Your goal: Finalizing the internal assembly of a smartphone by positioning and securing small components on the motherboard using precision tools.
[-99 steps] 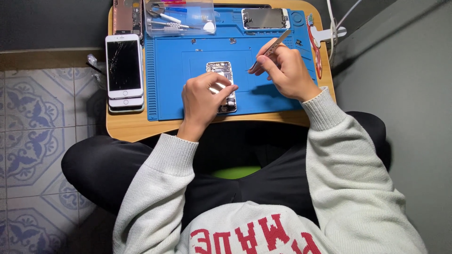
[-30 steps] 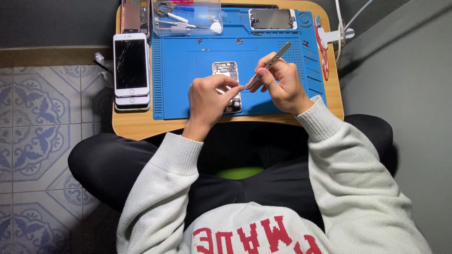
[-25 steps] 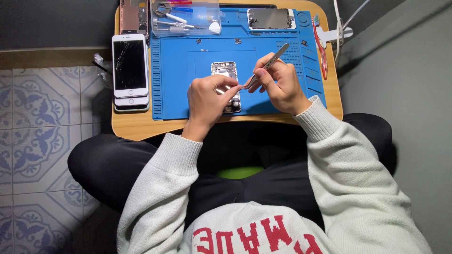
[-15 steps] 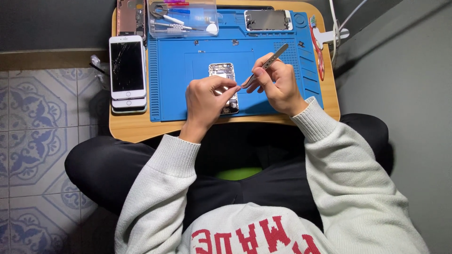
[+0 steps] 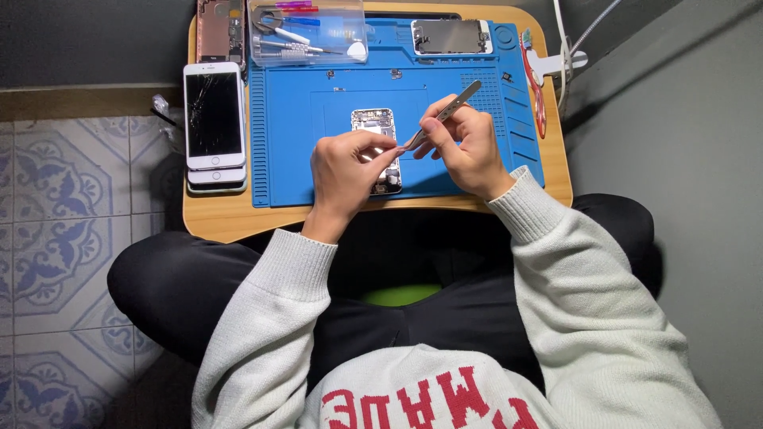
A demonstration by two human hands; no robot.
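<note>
Blue work mat [image 5: 302,119] on wooden lap table [image 5: 230,218], tiled floor [image 5: 56,206] beside.

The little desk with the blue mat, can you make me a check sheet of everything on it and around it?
Surface: wooden lap desk under a blue repair mat.
Job's things: opened phone on the mat; metal tweezers.
Clutter: stack of phones, cracked one on top; clear tool tray; phone screen; phone housing.
Hands: left hand on the opened phone; right hand pinches the tweezers.
Cables: white cables at the far right corner.
Surroundings: patterned floor tiles; grey wall.
</note>
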